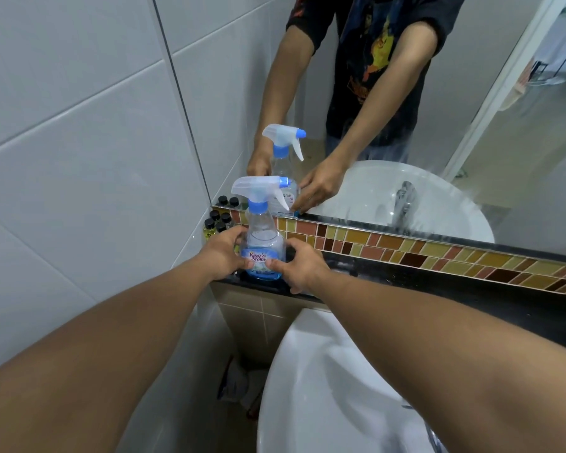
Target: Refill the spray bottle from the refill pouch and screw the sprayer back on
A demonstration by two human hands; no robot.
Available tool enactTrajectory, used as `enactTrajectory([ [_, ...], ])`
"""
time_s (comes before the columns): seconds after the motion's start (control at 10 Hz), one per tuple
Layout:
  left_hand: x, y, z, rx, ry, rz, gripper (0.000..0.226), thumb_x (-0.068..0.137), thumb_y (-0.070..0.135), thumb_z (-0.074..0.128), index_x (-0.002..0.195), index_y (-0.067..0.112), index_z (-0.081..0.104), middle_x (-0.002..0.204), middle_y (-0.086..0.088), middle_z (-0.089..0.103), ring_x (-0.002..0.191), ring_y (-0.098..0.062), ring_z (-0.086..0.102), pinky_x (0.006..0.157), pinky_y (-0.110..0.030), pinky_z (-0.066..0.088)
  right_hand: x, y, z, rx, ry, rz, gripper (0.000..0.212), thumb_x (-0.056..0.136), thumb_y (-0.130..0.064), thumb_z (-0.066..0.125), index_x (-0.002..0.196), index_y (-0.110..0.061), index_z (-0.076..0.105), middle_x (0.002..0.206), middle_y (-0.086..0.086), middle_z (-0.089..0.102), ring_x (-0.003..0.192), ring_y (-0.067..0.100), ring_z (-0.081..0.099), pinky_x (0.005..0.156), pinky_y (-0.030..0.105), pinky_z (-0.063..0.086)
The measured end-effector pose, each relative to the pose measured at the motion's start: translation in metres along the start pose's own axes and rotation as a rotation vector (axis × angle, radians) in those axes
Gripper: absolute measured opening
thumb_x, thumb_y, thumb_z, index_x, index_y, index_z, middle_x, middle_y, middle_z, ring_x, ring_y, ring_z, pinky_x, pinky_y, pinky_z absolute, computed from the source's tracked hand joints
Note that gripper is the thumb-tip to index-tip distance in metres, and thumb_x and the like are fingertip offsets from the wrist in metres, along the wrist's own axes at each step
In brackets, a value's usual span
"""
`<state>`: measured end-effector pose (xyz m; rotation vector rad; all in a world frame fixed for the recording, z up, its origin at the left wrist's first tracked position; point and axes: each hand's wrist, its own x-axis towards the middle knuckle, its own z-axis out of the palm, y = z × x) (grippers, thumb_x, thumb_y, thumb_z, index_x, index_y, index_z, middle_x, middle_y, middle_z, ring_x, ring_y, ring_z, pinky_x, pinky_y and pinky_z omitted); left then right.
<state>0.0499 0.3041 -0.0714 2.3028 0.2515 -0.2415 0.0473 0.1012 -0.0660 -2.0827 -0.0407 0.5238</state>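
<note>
Even, soft indoor light; wide-angle bending toward the edges; forearms at 6 o'clock slightly blurred; streaky glare on the mirror [471, 132] at 2 o'clock.

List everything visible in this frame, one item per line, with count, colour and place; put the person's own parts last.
spray bottle: 1, clear with blue collar and label, upright on the ledge, sprayer on
small bottles: several, black caps, ledge corner by the wall
ledge: 1, black, below the mosaic strip
mosaic strip: 1, orange and brown, under the mirror
mirror: 1, above the ledge
sink: 1, white, below
left hand: grips the bottle
right hand: grips the bottle
</note>
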Motion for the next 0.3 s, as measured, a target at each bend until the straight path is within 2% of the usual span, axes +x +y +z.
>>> enactTrajectory([
  [0.1,-0.007,0.002,0.000,0.014,0.046,0.021,0.069,0.076,0.010,0.092,0.133,0.028,0.057,0.105,0.017,0.058,0.096,-0.012,0.063,0.068,-0.022,0.053,-0.004,0.001,-0.003,-0.038,0.004,0.008,0.056,0.086,-0.038,0.082,0.134,-0.028,0.055,0.130,0.000,0.066,0.098,0.023,0.068,0.057,0.039,0.066],
  [0.2,-0.012,0.002,0.000,0.008,0.076,0.022,0.063,0.076,0.010,0.092,0.124,0.030,0.056,0.108,0.014,0.056,0.096,-0.011,0.060,0.060,-0.015,0.044,-0.009,0.009,-0.011,-0.107,0.002,0.033,0.067,0.085,-0.040,0.083,0.142,-0.025,0.051,0.137,0.004,0.062,0.109,0.029,0.066,0.069,0.048,0.067],
  [0.3,-0.024,0.002,0.002,-0.024,0.085,-0.018,0.062,0.075,0.012,0.093,0.117,0.034,0.052,0.106,0.014,0.059,0.083,-0.002,0.060,0.058,-0.016,0.046,-0.018,0.019,-0.026,-0.205,0.019,0.026,0.074,0.088,-0.041,0.081,0.150,-0.022,0.046,0.148,0.008,0.055,0.123,0.031,0.061,0.090,0.049,0.062],
])
